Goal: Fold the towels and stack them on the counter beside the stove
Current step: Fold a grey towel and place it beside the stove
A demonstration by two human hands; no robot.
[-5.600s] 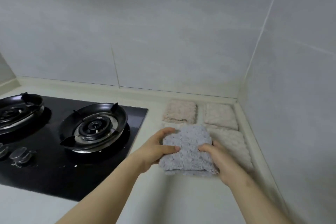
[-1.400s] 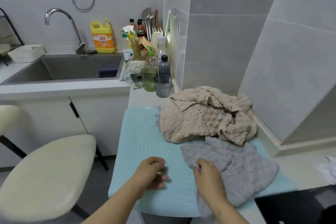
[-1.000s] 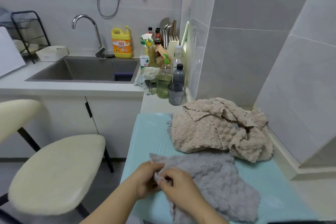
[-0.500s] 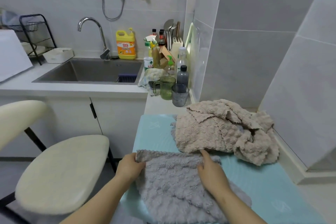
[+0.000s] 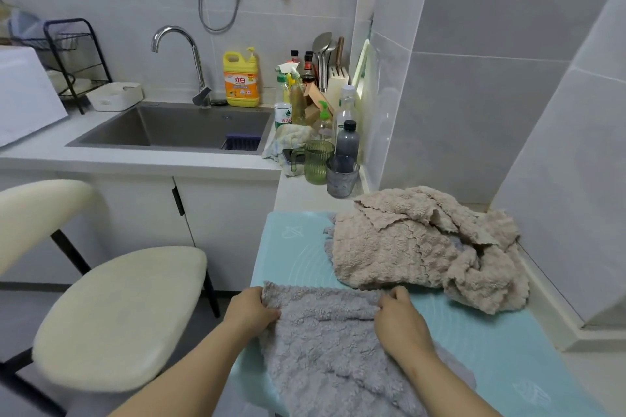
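Hands pinch the far edge of the grey towel [image 5: 325, 349], the left hand [image 5: 252, 313] at its corner, the right hand [image 5: 401, 325] further along. It lies flat on the teal mat [image 5: 501, 349], just beside the unfolded beige towels [image 5: 406, 247]. Folding looks barely begun; next, that edge must come over evenly, corners matched.

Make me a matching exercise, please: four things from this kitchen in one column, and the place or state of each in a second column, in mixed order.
1. grey towel
2. beige towels
3. yellow bottle
4. green cup

A. behind the sink
B. crumpled in a heap on the mat
C. next to the grey cup
D. gripped by the left hand and right hand

Pairs: 1-D, 2-B, 3-A, 4-C.
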